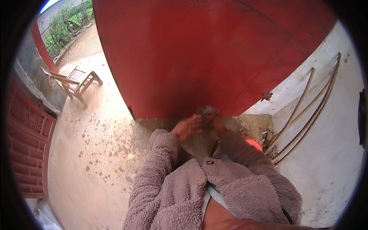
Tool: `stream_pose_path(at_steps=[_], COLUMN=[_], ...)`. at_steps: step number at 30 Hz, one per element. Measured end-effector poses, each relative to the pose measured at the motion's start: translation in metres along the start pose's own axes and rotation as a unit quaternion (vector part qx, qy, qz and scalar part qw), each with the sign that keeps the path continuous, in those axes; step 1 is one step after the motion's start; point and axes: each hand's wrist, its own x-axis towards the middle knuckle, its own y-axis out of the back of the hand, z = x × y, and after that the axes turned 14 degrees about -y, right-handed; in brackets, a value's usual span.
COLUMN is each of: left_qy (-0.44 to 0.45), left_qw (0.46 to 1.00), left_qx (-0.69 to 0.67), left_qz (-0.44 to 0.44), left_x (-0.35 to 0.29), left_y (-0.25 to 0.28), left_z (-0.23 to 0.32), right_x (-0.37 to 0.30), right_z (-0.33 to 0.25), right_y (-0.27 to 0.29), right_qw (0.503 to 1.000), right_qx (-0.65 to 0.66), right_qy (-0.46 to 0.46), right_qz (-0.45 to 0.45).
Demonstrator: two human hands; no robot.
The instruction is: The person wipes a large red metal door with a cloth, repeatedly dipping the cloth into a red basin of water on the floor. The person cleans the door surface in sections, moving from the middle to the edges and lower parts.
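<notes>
My left hand (186, 127) is raised in front of my body, its fingers stretched toward the middle. My right hand (219, 125) faces it, smeared by motion, so its fingers cannot be made out. Between the hands, near the fingertips, is a small blurred grey-brown thing (207, 111). Its kind does not show, nor whether either hand grips it. Just beyond both hands is the lower edge of a large red panel (191, 57), darkened or shadowed near them.
A wooden chair (78, 82) stands at the left on the stained floor (92, 153). Long curved poles (306, 115) lean on the white wall (329, 161) at the right, near a bright red object (254, 145) and rubble (267, 135). Red latticework (30, 142) borders the left.
</notes>
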Motion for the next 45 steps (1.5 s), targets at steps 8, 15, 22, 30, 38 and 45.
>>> stream_pose_path(at_steps=[8,15,22,30,38,45], left_qy=[-0.076,-0.067,-0.095,-0.096,-0.072,-0.013], left_qw=[0.947,0.961,0.942,0.740,0.749,0.752], left_qx=[0.044,0.109,0.290,0.665,0.659,0.659], left_qz=[0.308,0.247,0.138,0.003,0.000,0.005], left_x=[0.022,0.027,0.038,0.029,0.030,0.017], left_y=[0.039,0.020,0.043,0.052,0.056,0.028], left_z=[-0.003,-0.007,-0.027,-0.022,-0.040,-0.016], right_x=[-0.015,0.022,0.143,0.098,0.065,0.144], right_z=[-0.299,-0.355,-0.172,-0.213,-0.324,-0.140], right_y=[-0.081,-0.199,-0.125,-0.138,-0.153,-0.055], right_qw=[0.694,0.315,0.338,0.235,0.382,0.325], right_qx=[-0.317,-0.355,-0.621,-0.781,-0.417,-0.713], right_qy=[0.642,0.797,0.706,0.577,0.790,0.620], right_qz=[0.074,0.373,-0.045,0.038,0.237,-0.029])
